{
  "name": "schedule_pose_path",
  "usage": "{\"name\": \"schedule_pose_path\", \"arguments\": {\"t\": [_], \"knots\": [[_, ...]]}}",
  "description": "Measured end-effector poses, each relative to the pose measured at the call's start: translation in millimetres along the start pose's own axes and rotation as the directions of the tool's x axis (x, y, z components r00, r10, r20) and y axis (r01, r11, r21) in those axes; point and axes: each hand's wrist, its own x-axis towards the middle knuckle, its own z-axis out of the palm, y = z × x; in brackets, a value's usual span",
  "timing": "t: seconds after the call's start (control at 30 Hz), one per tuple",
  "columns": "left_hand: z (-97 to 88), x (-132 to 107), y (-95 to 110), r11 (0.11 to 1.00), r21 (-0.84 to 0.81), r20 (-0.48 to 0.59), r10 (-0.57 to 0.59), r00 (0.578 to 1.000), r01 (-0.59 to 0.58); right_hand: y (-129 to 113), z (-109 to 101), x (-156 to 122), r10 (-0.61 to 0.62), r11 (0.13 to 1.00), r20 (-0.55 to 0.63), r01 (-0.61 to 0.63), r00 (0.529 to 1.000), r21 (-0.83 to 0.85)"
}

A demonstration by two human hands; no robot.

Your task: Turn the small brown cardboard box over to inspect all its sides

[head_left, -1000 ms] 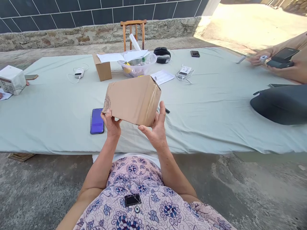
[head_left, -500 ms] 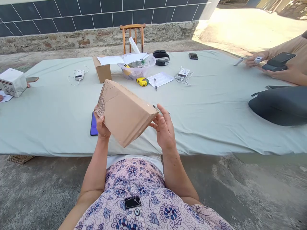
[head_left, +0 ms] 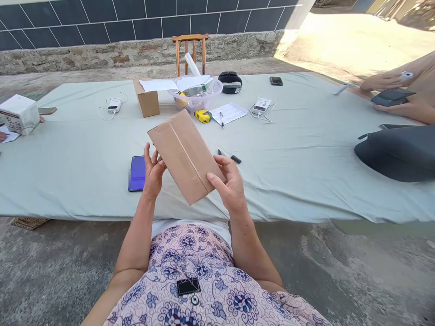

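While the cardboard box [head_left: 185, 154] is raised above the near edge of the table [head_left: 306, 154], tilted with its taped seam facing up, both hands grip it. The left hand [head_left: 152, 172] supports the left side with fingers spread; the right hand [head_left: 229, 185] clasps the lower right corner, thumb on top. A purple phone [head_left: 137, 173] lies just left, a black marker [head_left: 231, 156] just right.
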Motion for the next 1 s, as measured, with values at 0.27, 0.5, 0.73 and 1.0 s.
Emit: {"name": "schedule_pose_path", "arguments": {"t": [0.27,0.5,0.73,1.0], "knots": [[-4.4,-6.3,10.1,0.997,0.082,0.259,-0.025,0.966,0.004,1.8,1.8,0.1,0.033,0.999,0.091,-0.031,0.995,-0.023],[-4.1,-9.9,18.4,0.994,0.104,0.326,-0.007,0.945,-0.028,-4.2,-1.4,1.6,-0.008,0.999,0.120,0.012,0.993,-0.031],[-20.0,-9.4,32.1,0.950,0.309,0.538,-0.207,0.818,0.037,-11.2,-3.1,4.0,-0.034,0.998,-0.026,0.035,0.999,0.047],[-26.1,-9.2,46.7,0.942,0.328,0.570,-0.262,0.779,0.076,-20.9,-11.1,-0.7,-0.092,0.994,-0.139,0.099,0.986,0.045]]}}
